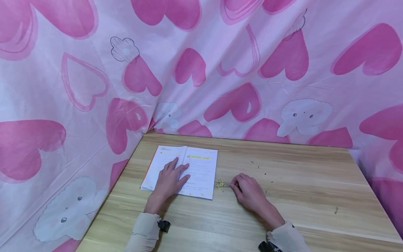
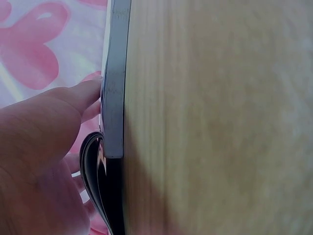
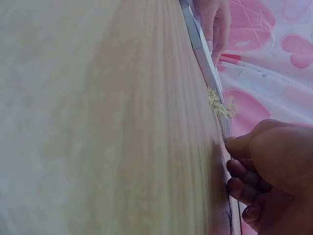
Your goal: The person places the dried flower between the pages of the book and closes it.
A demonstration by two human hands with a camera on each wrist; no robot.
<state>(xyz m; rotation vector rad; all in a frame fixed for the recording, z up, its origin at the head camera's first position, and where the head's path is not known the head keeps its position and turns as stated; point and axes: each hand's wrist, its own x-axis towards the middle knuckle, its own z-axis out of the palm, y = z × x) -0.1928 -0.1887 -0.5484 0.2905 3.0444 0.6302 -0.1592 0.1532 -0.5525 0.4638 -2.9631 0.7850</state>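
Observation:
An open book (image 1: 201, 171) with printed pages lies on the wooden table. My left hand (image 1: 170, 178) rests on it with fingers spread, mostly across the left page and the fold. Seen edge-on in the left wrist view, the book (image 2: 116, 88) has its near corner curling beside that hand (image 2: 44, 132). Just right of the book is a small pale-yellow dried flower sprig (image 1: 219, 184). My right hand (image 1: 248, 192) pinches its thin stem between thumb and forefinger. In the right wrist view the flower head (image 3: 220, 104) stands beyond the fingertips of that hand (image 3: 274, 171), its other fingers curled.
Small dark bits (image 1: 265, 174) are scattered over the table (image 1: 308, 189) to the right, with a larger crumb (image 1: 336, 210) farther over. A pink heart-patterned cloth (image 1: 189, 101) hangs behind and along the left side of the table.

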